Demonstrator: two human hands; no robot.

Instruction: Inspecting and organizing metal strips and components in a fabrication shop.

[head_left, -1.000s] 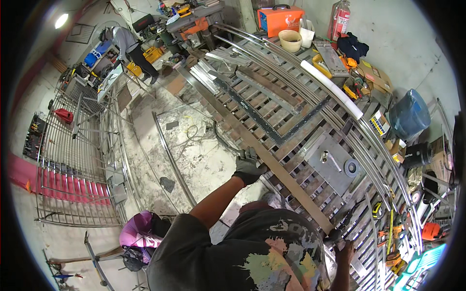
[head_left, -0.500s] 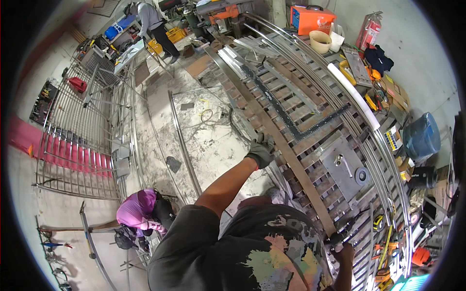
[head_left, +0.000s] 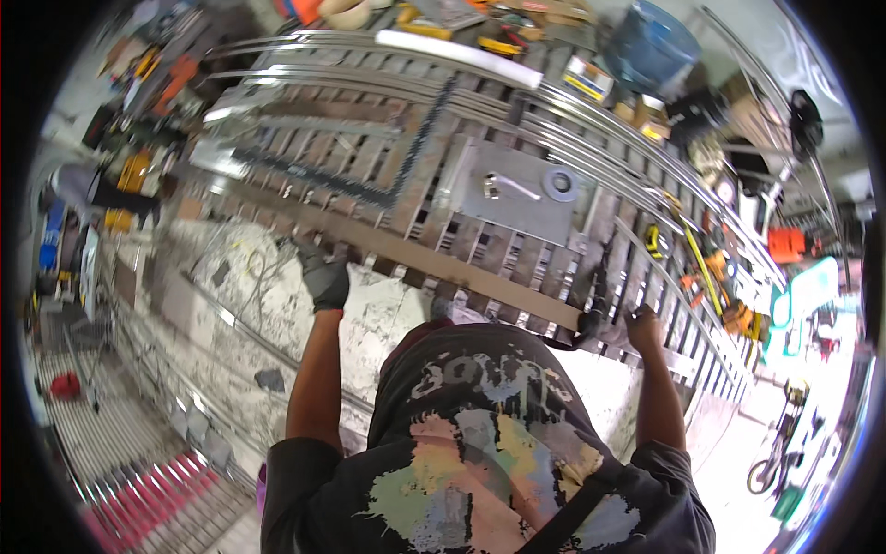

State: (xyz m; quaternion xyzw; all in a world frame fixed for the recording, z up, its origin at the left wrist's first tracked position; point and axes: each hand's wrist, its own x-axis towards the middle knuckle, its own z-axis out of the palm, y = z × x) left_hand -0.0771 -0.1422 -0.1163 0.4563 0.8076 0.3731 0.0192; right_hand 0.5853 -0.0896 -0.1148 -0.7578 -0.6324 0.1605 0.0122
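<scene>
One long flat bar (head_left: pixel 443 266) lies along the near edge of the slatted metal bench (head_left: pixel 544 275), running from ten to four o'clock. Taking directions from the bar's middle, the gloved left hand (head_left: pixel 325 277) is at nine, fingers reaching its near edge; whether they grip, I cannot tell. The bare right hand (head_left: pixel 643 325) is between three and four, fingers bent but blurred, so their hold cannot be told. One dark tool (head_left: pixel 592 316) sits at the bar's right end, between that end and the right hand.

One black L-shaped square (head_left: pixel 417 152) lies at eleven, its corner close to the bar. Between one and two is one grey plate (head_left: pixel 498 220), carrying one ring-shaped disc (head_left: pixel 560 183) and one shiny metal piece (head_left: pixel 512 187). Farther out are one white tube (head_left: pixel 461 57) at twelve, one blue bucket (head_left: pixel 651 46) between one and two, one tape measure (head_left: pixel 659 241) at three, and one other person (head_left: pixel 78 187) between nine and ten.
</scene>
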